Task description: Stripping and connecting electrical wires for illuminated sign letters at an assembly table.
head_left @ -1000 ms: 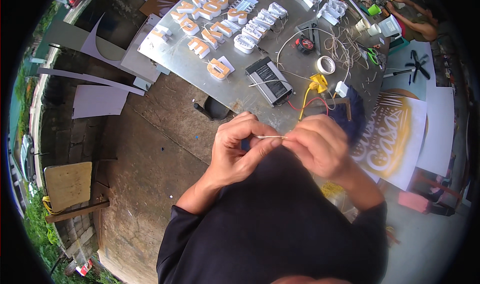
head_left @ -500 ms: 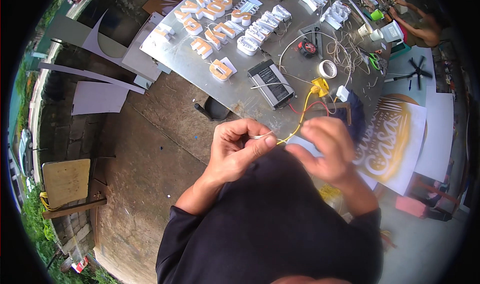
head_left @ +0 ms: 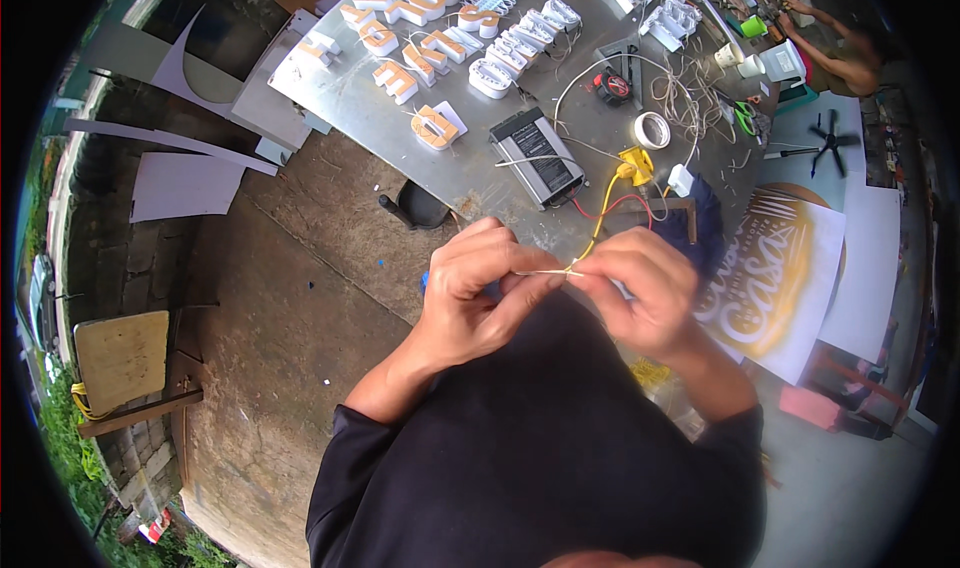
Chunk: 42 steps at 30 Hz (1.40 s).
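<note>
In front of my dark shirt, both hands are raised close together. My left hand (head_left: pixel 472 286) pinches a thin white wire (head_left: pixel 541 272) between thumb and forefinger, its other fingers curled. My right hand (head_left: pixel 650 290) is closed in a pinch at the wire's other visible end, its fingertips almost meeting my left thumb. A yellow wire (head_left: pixel 596 236) runs from a yellow socket (head_left: pixel 634 166) on the table down to my fingertips. Whether it joins the white wire there is too small to tell.
On the metal table (head_left: pixel 330 98) lie a silver-black power supply (head_left: pixel 537 158), white channel letters (head_left: pixel 437 125), a tape roll (head_left: pixel 639 134), a tape measure (head_left: pixel 611 86) and tangled cable (head_left: pixel 690 98). A black dustpan (head_left: pixel 424 206) sits below its edge. Another person (head_left: pixel 850 63) works far right.
My right hand has moved left from an open, blurred pose and now pinches the wire beside my left hand. The white wire is now stretched between both hands.
</note>
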Each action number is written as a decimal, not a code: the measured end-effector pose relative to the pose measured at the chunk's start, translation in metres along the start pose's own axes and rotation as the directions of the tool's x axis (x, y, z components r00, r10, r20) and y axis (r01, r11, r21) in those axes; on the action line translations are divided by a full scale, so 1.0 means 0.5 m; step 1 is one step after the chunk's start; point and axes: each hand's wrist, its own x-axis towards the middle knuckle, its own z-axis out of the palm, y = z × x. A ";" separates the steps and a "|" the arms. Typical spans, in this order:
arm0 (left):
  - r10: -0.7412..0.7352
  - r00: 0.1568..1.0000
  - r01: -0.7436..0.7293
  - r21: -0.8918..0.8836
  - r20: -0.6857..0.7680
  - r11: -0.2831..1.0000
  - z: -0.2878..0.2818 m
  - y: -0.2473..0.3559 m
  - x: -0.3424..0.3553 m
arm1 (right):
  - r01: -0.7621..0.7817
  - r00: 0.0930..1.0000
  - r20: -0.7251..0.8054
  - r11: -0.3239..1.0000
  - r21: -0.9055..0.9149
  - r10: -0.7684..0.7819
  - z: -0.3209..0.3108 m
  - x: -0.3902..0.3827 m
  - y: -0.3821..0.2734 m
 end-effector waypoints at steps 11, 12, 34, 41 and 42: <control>-0.183 0.983 0.182 -0.159 0.013 0.970 -0.005 -0.011 -0.006 | -0.588 0.805 0.280 0.641 0.493 0.522 -0.013 -0.010 0.008; -0.182 0.983 0.182 -0.158 0.012 0.971 -0.006 -0.006 -0.009 | -0.187 0.982 -0.003 0.980 0.071 0.187 -0.012 -0.010 0.007; -0.027 1.000 0.027 0.062 0.003 0.998 0.002 0.002 -0.001 | -0.423 0.906 0.151 0.838 0.345 0.395 0.007 -0.005 -0.006; 0.074 0.997 -0.074 0.209 0.004 0.975 0.005 0.005 -0.001 | -0.614 0.533 0.710 -0.367 0.698 0.459 0.024 -0.047 0.009; 0.072 0.997 -0.071 0.211 0.002 0.975 0.002 0.006 -0.001 | -0.616 0.533 0.713 -0.369 0.696 0.456 0.021 -0.045 0.003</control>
